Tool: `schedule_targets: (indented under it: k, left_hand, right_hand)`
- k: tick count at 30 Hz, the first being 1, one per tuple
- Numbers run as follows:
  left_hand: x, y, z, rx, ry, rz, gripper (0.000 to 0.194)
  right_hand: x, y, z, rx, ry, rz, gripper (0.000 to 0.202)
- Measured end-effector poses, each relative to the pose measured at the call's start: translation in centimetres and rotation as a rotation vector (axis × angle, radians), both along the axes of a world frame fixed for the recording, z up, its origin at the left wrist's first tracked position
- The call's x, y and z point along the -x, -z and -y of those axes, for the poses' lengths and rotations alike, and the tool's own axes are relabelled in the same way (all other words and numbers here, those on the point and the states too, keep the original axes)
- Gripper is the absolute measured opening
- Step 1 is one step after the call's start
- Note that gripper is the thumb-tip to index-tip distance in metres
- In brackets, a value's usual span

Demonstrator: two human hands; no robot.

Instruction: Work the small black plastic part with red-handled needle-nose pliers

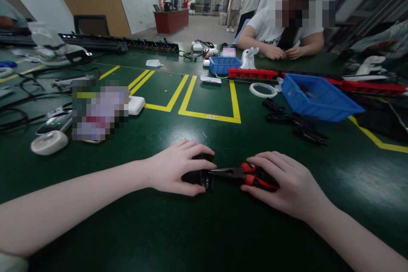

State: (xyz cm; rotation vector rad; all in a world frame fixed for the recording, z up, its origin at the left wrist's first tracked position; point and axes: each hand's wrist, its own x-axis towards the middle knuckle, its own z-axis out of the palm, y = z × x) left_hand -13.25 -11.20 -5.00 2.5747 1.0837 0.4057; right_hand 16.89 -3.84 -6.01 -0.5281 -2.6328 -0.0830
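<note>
My right hand (283, 180) is wrapped round the red and black handles of needle-nose pliers (234, 173). The long jaws point left and reach a small black plastic part (208, 179); whether they grip it I cannot tell. My left hand (183, 168) holds that part against the green tabletop (165, 229), thumb on the near side and fingers on the far side. The fingers hide some of the part. Just beyond my hands lies a thin metal pin (204, 135).
Several black plastic pieces (295, 121) lie at the right beside a blue bin (320, 95) and a white tape roll (263, 90). A phone (100, 112), a white case (135, 105) and cables are at the left. Across the table sits a person (283, 38).
</note>
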Motion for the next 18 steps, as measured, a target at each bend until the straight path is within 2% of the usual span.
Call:
schedule_targets:
  k: [11,18]
  left_hand:
    - [0.24,0.34,-0.12,-0.066,0.035,0.016,0.046]
    - [0.49,0.84,-0.46,-0.137,0.068,0.093,0.050]
  right_hand:
    - [-0.19,-0.13,0.29,-0.139,-0.016,0.006,0.041]
    - [-0.19,0.35,-0.32,-0.153,-0.022,-0.012,0.038]
